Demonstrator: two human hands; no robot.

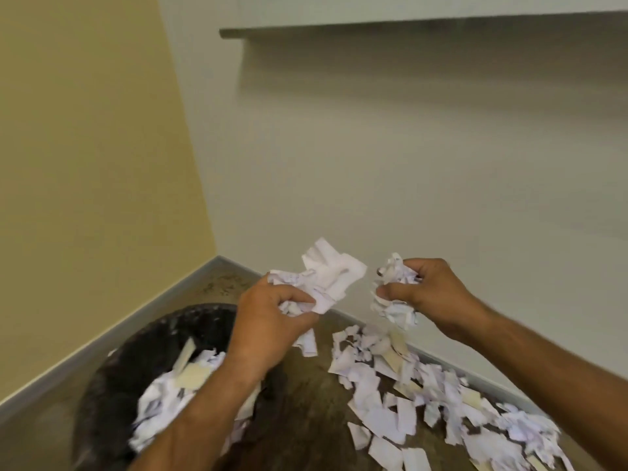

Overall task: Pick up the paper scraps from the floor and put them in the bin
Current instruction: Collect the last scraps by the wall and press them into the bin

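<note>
no text, label, brand, number or sign can be read anywhere in the frame. the paper scraps (390, 396) at the lower right and those in the bin (112, 375) at the lower left carry faint bluish marks, too blurred to make out as writing.

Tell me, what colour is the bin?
The bin is black, seen in the head view.

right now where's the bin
In the head view the bin stands low on the left, near the corner of the walls, under the left forearm, with loose scraps on the floor to its right.
</note>
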